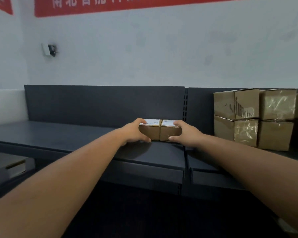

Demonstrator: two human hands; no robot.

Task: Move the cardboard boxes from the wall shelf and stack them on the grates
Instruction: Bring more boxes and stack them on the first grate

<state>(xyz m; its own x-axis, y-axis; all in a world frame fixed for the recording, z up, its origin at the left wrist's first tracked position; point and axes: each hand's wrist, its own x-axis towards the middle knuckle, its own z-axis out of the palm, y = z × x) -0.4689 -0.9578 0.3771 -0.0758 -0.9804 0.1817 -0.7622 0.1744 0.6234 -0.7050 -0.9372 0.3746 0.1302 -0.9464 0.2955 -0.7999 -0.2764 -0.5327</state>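
Left hand (135, 130) and right hand (185, 133) grasping two small boxes (159, 130) pressed between them, on dark shelf (76, 134)

You face a dark grey wall shelf (67, 134) with an upright back panel. Two small cardboard boxes (159, 132) sit side by side on it, touching, each with a white label on top, close to the back panel. To the right of the small boxes, past the slotted upright, larger taped cardboard boxes (244, 131) stand on the shelf, stacked two high. Left of the small boxes the shelf surface is bare.
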